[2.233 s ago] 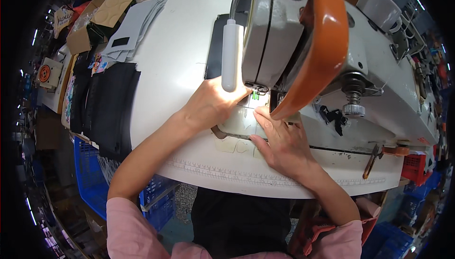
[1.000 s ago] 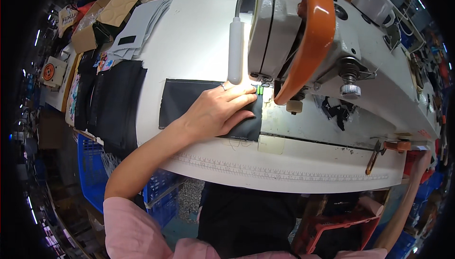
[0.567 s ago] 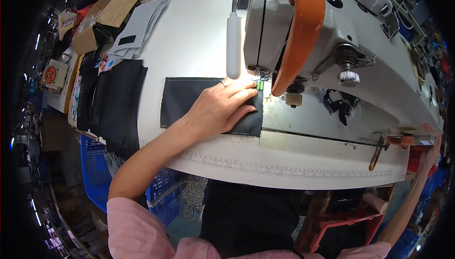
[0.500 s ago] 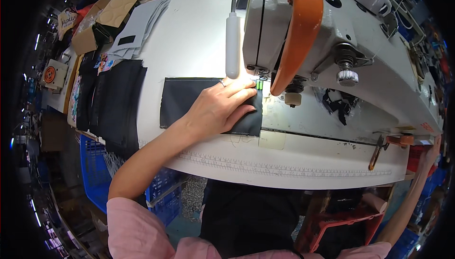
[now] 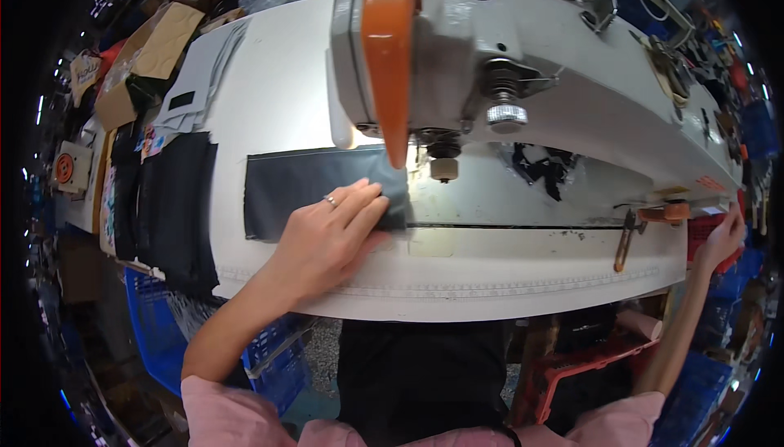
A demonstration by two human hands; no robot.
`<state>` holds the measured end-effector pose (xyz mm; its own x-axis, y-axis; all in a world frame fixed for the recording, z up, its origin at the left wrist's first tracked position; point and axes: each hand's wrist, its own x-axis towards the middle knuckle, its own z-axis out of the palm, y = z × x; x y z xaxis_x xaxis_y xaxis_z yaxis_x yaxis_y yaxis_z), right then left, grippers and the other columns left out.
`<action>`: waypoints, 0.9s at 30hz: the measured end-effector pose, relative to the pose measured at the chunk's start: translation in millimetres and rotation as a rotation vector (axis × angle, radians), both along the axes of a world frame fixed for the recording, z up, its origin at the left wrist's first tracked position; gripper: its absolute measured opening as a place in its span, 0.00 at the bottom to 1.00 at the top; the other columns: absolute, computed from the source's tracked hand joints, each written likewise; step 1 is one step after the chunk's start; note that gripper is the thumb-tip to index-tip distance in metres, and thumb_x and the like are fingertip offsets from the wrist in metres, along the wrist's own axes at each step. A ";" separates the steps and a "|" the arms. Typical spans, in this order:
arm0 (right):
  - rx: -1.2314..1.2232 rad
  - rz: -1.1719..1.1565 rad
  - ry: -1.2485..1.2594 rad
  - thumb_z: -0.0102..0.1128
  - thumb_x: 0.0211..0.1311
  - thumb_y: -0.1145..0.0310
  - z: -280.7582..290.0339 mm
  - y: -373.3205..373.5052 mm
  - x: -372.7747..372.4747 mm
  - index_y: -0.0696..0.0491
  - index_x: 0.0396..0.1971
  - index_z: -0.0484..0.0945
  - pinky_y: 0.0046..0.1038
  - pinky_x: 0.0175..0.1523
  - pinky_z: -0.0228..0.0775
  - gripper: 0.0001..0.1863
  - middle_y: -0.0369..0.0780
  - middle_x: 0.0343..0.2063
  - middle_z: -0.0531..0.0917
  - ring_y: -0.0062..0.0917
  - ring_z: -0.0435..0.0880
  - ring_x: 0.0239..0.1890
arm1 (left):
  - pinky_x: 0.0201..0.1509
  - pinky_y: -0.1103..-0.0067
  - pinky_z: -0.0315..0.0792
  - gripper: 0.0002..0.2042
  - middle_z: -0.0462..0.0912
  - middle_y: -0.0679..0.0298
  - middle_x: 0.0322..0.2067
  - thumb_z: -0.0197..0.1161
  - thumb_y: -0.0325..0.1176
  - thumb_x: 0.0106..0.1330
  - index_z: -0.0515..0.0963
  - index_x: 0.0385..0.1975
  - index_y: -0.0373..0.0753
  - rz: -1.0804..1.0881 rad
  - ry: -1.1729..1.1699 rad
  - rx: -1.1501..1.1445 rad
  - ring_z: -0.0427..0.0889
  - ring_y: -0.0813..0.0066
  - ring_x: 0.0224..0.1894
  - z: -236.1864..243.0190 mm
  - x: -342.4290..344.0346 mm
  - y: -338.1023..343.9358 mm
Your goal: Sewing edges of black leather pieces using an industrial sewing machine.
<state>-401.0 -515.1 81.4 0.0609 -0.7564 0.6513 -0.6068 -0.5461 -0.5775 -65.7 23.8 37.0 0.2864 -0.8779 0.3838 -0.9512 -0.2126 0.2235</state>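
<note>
A black rectangular panel of cloth lies flat on the white sewing table, its right end beside the foot of a sewing machine. My left hand rests on the panel's front right part, fingers stretched out, a ring on one of them. The machine's orange lever-shaped part hides part of the needle area. At the far right end of the machine, my right hand is raised beside a red container; its fingers are too small and blurred to read.
Stacked black cloth pieces and grey pieces lie at the left. Small scissors-like snips lie at the table's right. Dark scraps sit under the machine arm. A blue crate stands below left, a red one below right.
My left hand has slid from the machine foot toward the panel's front edge. The green bit by the foot is no longer visible. The whole view has shifted, with the machine farther left.
</note>
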 end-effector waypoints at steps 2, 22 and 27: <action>-0.234 0.097 -0.207 0.54 0.79 0.59 14.5 65.4 27.7 0.58 0.53 0.78 0.27 0.55 0.75 0.17 0.40 0.46 0.84 0.27 0.83 0.47 | 0.37 0.76 0.78 0.15 0.86 0.57 0.44 0.69 0.30 0.65 0.82 0.50 0.34 0.049 -0.011 0.006 0.85 0.65 0.37 -1.7 -0.5 3.0; 0.534 0.778 0.490 0.63 0.59 0.81 -59.3 227.7 194.7 0.61 0.37 0.80 0.27 0.40 0.72 0.07 0.40 0.30 0.85 0.30 0.79 0.30 | 0.27 0.75 0.67 0.15 0.81 0.62 0.27 0.66 0.22 0.60 0.77 0.47 0.36 0.078 -0.110 -0.010 0.72 0.66 0.17 -9.3 17.2 -16.1; 0.741 0.830 -0.108 0.63 0.59 0.82 -51.1 244.3 192.1 0.62 0.35 0.81 0.26 0.41 0.72 0.05 0.40 0.32 0.86 0.28 0.80 0.31 | 0.29 0.76 0.69 0.13 0.84 0.63 0.28 0.67 0.22 0.61 0.80 0.45 0.35 0.170 0.142 0.094 0.79 0.70 0.23 4.1 14.4 -23.8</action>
<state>-208.9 -270.8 30.3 0.6974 -0.7111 0.0890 -0.1409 -0.2578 -0.9559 -51.3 0.1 41.1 0.4781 -0.8424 0.2483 -0.8605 -0.3928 0.3244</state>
